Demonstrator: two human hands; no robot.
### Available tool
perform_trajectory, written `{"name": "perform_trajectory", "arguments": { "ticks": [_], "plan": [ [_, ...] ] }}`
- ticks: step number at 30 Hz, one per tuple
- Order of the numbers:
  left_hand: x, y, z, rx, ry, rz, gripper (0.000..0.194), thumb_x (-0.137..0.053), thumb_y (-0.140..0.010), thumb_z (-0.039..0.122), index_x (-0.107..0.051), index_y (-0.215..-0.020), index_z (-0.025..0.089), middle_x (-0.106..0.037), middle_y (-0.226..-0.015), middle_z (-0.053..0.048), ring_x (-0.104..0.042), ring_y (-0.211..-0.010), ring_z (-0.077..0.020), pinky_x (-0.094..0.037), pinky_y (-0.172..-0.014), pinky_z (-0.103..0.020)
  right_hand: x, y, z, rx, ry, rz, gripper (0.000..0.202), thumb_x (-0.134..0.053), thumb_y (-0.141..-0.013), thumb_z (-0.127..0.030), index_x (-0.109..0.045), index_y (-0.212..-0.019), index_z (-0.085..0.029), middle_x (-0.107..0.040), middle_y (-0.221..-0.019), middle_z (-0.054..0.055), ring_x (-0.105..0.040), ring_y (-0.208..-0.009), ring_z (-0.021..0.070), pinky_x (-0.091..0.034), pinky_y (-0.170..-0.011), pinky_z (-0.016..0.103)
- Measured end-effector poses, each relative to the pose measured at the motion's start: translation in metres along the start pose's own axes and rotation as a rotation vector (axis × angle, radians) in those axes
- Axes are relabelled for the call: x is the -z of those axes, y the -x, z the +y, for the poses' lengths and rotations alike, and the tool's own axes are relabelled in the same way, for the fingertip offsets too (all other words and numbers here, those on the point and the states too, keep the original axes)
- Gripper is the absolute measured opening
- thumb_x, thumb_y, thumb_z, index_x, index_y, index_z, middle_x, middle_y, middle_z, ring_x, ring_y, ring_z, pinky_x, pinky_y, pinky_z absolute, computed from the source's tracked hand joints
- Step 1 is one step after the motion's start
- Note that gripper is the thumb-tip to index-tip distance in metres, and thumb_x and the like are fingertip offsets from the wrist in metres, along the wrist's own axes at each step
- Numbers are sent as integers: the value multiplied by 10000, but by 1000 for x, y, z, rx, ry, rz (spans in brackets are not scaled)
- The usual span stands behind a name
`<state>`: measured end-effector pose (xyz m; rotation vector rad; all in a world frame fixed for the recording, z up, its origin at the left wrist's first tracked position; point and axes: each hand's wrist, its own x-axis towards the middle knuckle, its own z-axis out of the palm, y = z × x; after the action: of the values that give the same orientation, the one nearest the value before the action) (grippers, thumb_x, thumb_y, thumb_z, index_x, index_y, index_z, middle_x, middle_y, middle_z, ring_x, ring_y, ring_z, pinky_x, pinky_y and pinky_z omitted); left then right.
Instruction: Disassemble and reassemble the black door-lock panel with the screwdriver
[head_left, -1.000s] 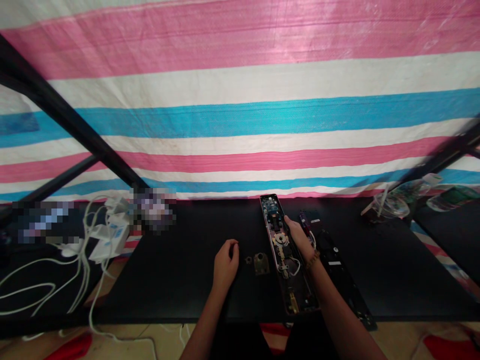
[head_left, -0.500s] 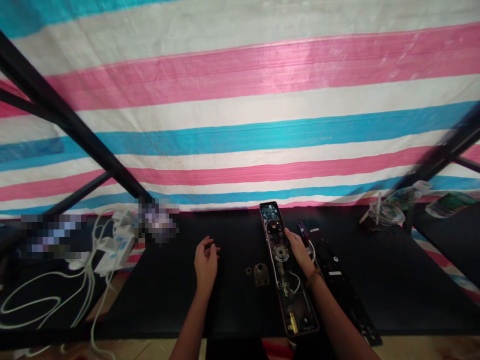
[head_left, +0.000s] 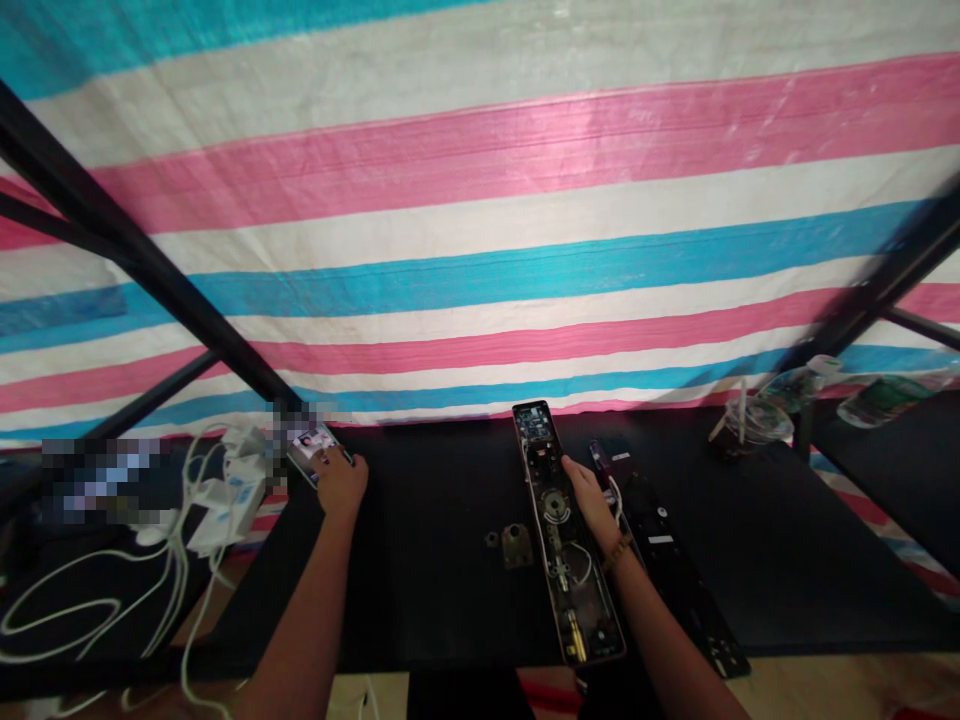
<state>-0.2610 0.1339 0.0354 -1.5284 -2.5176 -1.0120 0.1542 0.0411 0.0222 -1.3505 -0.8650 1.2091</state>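
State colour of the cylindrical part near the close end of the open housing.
Gold: the cylindrical part shows best in the head view.

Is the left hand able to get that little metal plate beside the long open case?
Probably yes. The left hand is at the phone, but the way across the black table looks free: only a small part sits before the metal plate, and nothing covers it.

I see, from here, a long open casing (head_left: 559, 535), right edge against the right fingers (head_left: 574, 468), circuit board (head_left: 534, 424) beyond them, brass-coloured part (head_left: 576, 638) short of them; a lit phone (head_left: 307, 440), partly under the left fingers (head_left: 327, 462).
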Motion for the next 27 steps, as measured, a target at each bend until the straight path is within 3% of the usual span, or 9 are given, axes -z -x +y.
{"name": "perform_trajectory", "arguments": {
  "ticks": [3, 6, 9, 13, 16, 20, 27],
  "plan": [
    [3, -8, 9, -40, -7, 51, 439, -523, -879, 263, -512, -1276, 76, -325, -1489, -290, -606, -1091, -400, -512, -892, -576, 1, 0, -1, 1, -14, -22, 665, -663, -655, -802, -745, -818, -162, -742, -796, 62, -648, -871, 269, -517, -765, 343],
    [0, 8, 20, -101, 87, 64, 387, -498, -898, 274, -535, -1242, 99, -431, -1402, -245, -564, -1163, -377, -493, -947, -545, 2, -1, 1, 2, -27, -21, 676, -669, -653, -800, -751, -842, -156, -750, -829, 71, -653, -888, 272, -518, -795, 351],
    [-11, 50, 28, -136, 152, 13, 308, -465, -908, 266, -564, -1167, 131, -560, -1199, -172, -580, -1130, -310, -487, -980, -474, 3, -1, 7, 2, -27, 5, 676, -676, -667, -782, -759, -891, -150, -757, -872, 82, -657, -927, 279, -519, -831, 369],
    [-24, 115, 35, -226, 195, -146, 252, -482, -913, 297, -595, -1097, 167, -626, -1061, -115, -644, -780, -221, -539, -815, -402, 5, 1, 19, -23, -48, 71, 691, -702, -640, -768, -760, -952, -154, -762, -963, 99, -665, -953, 286, -529, -855, 392],
    [-24, 143, 40, -357, 173, -264, 237, -489, -931, 316, -602, -1097, 191, -661, -1069, -101, -662, -847, -241, -516, -855, -421, 8, 3, 25, -33, -34, 138, 664, -720, -635, -743, -758, -963, -166, -759, -1020, 103, -660, -1005, 292, -526, -891, 390],
    [-21, 149, 44, -428, 88, -317, 263, -428, -969, 308, -582, -1134, 173, -650, -1149, -130, -647, -1042, -289, -483, -898, -450, 8, 4, 26, -30, -41, 132, 645, -733, -638, -723, -760, -959, -164, -760, -1000, 98, -657, -1021, 299, -516, -917, 403],
    [-21, 147, 46, -435, 55, -323, 249, -425, -973, 300, -599, -1103, 177, -644, -1135, -131, -635, -1048, -292, -473, -890, -442, 8, 3, 24, -22, -25, 101, 668, -698, -664, -752, -763, -961, -158, -757, -1000, 102, -659, -989, 291, -513, -891, 392]
  ]
}}
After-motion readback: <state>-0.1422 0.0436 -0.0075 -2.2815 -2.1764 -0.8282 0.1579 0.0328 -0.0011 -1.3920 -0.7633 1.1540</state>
